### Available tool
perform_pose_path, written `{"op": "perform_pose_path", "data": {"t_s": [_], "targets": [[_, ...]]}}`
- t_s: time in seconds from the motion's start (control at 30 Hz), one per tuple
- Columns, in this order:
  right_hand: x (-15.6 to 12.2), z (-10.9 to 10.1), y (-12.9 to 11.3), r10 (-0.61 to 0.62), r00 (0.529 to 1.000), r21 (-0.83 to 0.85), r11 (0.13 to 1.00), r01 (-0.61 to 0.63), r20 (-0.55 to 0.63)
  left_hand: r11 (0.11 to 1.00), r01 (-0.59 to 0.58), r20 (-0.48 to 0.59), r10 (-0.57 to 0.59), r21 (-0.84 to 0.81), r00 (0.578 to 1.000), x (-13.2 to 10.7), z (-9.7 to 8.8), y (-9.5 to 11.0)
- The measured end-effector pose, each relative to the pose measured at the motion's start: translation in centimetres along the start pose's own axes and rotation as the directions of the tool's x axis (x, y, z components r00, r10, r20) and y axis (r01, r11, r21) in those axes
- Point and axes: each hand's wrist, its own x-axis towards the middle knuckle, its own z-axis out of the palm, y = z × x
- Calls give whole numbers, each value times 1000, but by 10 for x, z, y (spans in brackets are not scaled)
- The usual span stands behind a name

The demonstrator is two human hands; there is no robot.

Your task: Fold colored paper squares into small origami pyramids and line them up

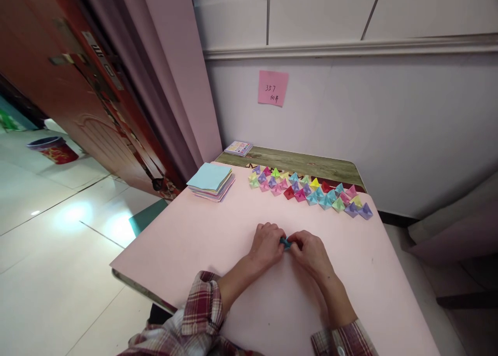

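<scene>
Between my two hands is a small folded piece of dark teal paper (287, 243), low over the middle of the table. My left hand (268, 242) pinches its left end, and my right hand (310, 250) grips its right end with thumb and fingers. Most of the paper is covered by the fingertips. Behind the hands stand rows of small folded paper shapes (299, 195) in many colours, pointed at the top. A stack of square coloured paper (210, 178), light blue on top, lies to the left of them.
The pink-covered table (175, 247) meets a white wall, where a pink note (273, 88) is stuck. A small printed packet (238, 148) lies at the back left corner. Left are a purple curtain (175, 76), a reddish-brown door (78, 96) and a bin (58, 151).
</scene>
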Motion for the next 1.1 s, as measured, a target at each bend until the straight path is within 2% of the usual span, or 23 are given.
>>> {"op": "perform_pose_path", "data": {"t_s": [0.23,0.37,0.47,0.63,0.77,1.1], "targets": [[0,2,1,-13,1000,-37,999,13,-11,1000,25,-2,-25,6,1000,2,-1,2],[0,-1,1,-16,1000,-3,1000,16,14,999,-2,24,3,-50,1000,2,2,-1],[0,-1,1,-9,1000,9,1000,9,11,994,-16,4,17,-105,1000,1,6,-4],[1,0,3,-4,1000,23,1000,4,2,981,64,-8,-67,-184,998,1,5,-5],[1,0,4,6,1000,32,999,-6,-4,982,83,-25,-89,-167,996,-2,2,-4],[1,-1,0,58,998,172,984,-56,-8,1000,-2,-20,2,-2,1000,-7,2,-3]]}}
